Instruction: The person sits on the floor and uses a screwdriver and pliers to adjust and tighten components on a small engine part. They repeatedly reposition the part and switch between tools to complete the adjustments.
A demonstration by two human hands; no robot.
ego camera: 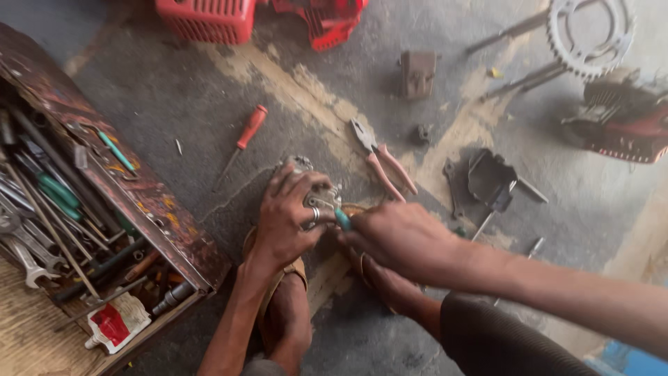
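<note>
Both my hands work on a small grey metal engine part at the frame's centre.

My left hand is clamped over the part on the concrete floor; my right hand is closed around a teal-handled tool touching it. Pink-handled pliers lie just above.

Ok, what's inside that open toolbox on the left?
The toolbox holds spanners, long rods, green-handled tools and a small red-and-white bottle. What lies underneath the pile is covered.
</note>
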